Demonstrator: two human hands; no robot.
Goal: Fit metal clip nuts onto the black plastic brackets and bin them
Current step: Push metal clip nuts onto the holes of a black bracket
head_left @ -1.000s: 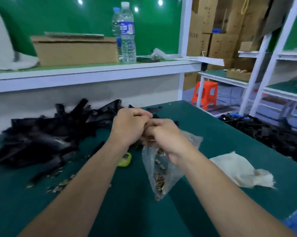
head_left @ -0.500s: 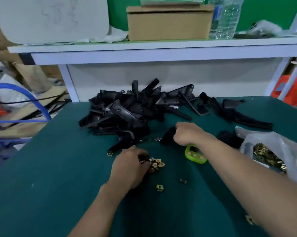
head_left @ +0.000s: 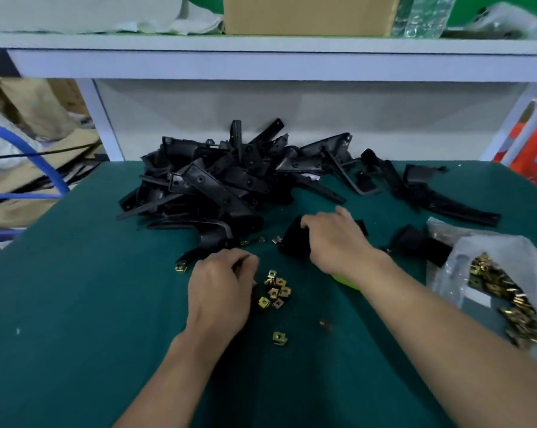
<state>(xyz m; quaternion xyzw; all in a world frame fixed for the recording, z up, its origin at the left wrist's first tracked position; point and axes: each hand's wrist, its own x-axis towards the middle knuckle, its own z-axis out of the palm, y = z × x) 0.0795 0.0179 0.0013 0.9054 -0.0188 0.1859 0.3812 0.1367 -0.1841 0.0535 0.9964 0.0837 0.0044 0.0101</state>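
Observation:
A heap of black plastic brackets (head_left: 227, 183) lies at the back of the green table (head_left: 75, 304). Several brass clip nuts (head_left: 276, 291) are scattered in front of it, with one more (head_left: 279, 338) nearer me. My left hand (head_left: 221, 291) sits beside the nuts with its fingers curled under; what they hold is hidden. My right hand (head_left: 335, 239) grips a single black bracket (head_left: 292, 239) on the table. A clear plastic bag of clip nuts (head_left: 502, 291) lies open at the right.
A small green object (head_left: 344, 281) shows under my right wrist. A white shelf (head_left: 261, 63) with a cardboard box (head_left: 307, 13) and a water bottle (head_left: 424, 13) overhangs the back. A blue hoop (head_left: 44, 171) and clutter lie past the table's left edge.
A second ago both hands were at the bag. The bag now lies at the right, my left hand is at the loose nuts and my right hand has closed on a bracket.

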